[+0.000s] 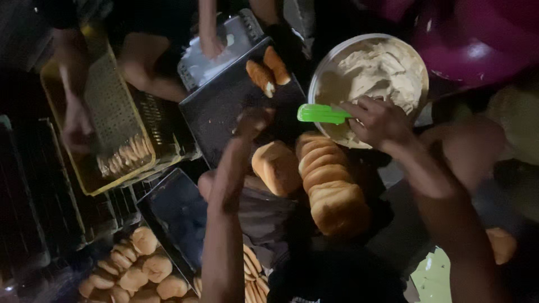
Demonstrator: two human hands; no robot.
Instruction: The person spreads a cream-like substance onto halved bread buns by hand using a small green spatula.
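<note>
My right hand (377, 120) grips a green-handled spreader (320, 114) at the near rim of a round bowl (316, 76) full of pale cream (382, 67). My left hand (252, 120) reaches forward over the near edge of a dark baking tray (216, 115); it is blurred, and I see nothing clearly in it. Two split rolls with cream (268, 70) lie at the tray's far corner. A row of golden long rolls (331, 179) rests on my lap, with one separate roll (276, 167) to its left.
Another person's hand (212, 46) touches a white sheet beyond the tray, and another hand (76, 126) holds a yellow crate (112, 106) with small rolls. A second dark tray (177, 213) and several round buns (140, 269) lie lower left. A purple plastic item (471, 39) is top right.
</note>
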